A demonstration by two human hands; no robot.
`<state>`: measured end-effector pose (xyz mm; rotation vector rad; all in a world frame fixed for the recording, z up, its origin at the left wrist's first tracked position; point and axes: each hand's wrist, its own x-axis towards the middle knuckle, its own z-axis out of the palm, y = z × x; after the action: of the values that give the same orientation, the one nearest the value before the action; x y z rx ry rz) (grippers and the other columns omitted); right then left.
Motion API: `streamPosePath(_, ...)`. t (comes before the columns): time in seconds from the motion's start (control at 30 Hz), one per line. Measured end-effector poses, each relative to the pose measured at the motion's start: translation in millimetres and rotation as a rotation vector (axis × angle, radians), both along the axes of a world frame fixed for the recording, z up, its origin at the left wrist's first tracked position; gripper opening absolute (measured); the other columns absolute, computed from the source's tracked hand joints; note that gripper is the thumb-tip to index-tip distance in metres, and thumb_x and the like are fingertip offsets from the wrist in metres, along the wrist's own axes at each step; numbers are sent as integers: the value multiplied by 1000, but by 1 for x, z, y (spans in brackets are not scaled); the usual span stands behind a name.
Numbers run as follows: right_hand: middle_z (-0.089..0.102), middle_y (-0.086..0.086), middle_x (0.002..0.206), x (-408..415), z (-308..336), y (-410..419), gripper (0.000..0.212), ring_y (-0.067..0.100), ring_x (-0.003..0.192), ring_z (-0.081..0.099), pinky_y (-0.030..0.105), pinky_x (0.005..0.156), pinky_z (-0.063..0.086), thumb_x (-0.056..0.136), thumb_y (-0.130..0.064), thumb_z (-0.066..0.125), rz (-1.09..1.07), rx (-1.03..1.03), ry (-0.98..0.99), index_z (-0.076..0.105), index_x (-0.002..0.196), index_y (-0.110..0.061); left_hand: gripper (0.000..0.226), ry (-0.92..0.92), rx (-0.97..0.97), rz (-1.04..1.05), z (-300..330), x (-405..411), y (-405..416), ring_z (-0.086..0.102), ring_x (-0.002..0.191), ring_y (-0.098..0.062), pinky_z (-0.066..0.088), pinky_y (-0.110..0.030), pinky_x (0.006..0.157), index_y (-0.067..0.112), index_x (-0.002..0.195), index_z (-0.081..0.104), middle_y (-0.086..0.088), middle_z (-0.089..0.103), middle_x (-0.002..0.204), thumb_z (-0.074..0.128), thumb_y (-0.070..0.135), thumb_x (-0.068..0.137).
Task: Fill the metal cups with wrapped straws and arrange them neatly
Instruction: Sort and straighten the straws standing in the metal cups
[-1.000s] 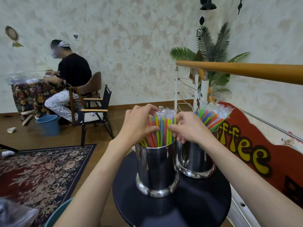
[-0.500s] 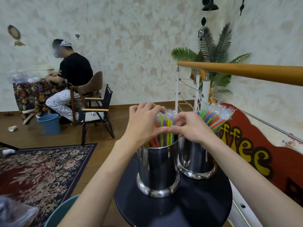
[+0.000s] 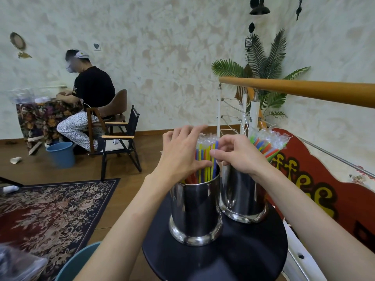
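Shiny metal, two cups are standing side by side on a round black table (image 3: 253,250) at lower centre of the head view. The near cup (image 3: 195,207) is holding a bundle of wrapped straws (image 3: 206,159); the far cup (image 3: 242,195), just right of it, is holding a second bundle (image 3: 267,144) that is leaning right. The left hand (image 3: 179,155) is pressing its thumb against the near bundle with fingers spread above it. The right hand (image 3: 239,154) is pinching straws there with curled fingers. At upper left, one person is sitting on a chair (image 3: 115,110).
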<state>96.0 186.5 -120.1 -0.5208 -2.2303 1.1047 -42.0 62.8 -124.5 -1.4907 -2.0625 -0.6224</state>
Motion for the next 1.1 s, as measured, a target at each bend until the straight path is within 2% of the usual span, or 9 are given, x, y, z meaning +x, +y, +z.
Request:
streamPosePath(0.1,73,-3,75,-4,4,-4,11,11,69,70,25,65,56,87,-22,80,-10,1,113,69,91,-22,89,-3,86,2,2,0,-3,43,125,-20,22,-37,102,33,144,43,2,48,135,85,52,69)
streamPosePath(0.17,74,-5,73,-6,8,-8,18,8,63,69,19,59,53,84,-22,82,-17,-15,193,66,92,-24,64,-7,84,-27,4,0,-5,41,123,-18,16,-31,97,34,128,56,4,49,132,84,46,72)
streamPosePath(0.33,74,3,80,-10,11,-13,31,15,72,71,35,72,60,81,-26,84,-81,16,304,56,92,-21,5,-211,-5,-136,5,1,-12,36,124,-12,12,-27,95,42,90,67,12,51,129,69,41,86)
streamPosePath(0.43,70,-1,78,-10,13,-15,27,12,70,69,31,70,59,82,-23,84,-75,68,382,57,87,-22,16,-276,-106,-164,7,4,-14,32,126,-11,11,-28,96,45,82,68,15,48,135,64,59,89)
streamPosePath(0.57,71,-2,80,-8,13,-16,20,10,73,70,28,70,59,84,-22,82,-41,126,412,62,88,-21,22,-283,-158,-153,10,8,-12,31,131,-14,14,-34,101,48,73,57,12,46,141,64,55,92)
streamPosePath(0.8,72,-2,93,-1,6,-10,9,16,87,70,35,81,58,94,-14,69,112,197,216,65,93,-22,22,-384,75,-99,16,0,-12,40,127,-9,12,-26,87,35,84,65,17,50,122,55,48,99)
streamPosePath(0.87,71,-7,94,-1,4,-11,15,12,88,69,33,80,57,94,-9,65,143,266,158,67,93,-23,24,-423,111,-92,19,-1,-11,42,126,-10,14,-29,92,31,84,65,17,50,120,54,46,101)
streamPosePath(0.97,70,-20,95,-1,3,-16,27,-3,92,65,13,80,46,97,-2,58,193,374,106,72,101,-25,24,-486,196,-108,24,1,-12,48,124,-10,24,-37,103,30,87,68,18,51,112,55,42,102)
streamPosePath(1.1,74,-11,110,-2,6,-23,34,-4,107,63,11,91,45,96,3,60,215,469,163,75,115,-20,31,-568,267,-204,30,3,-18,51,123,-11,35,-56,109,20,93,77,12,59,110,55,39,102)
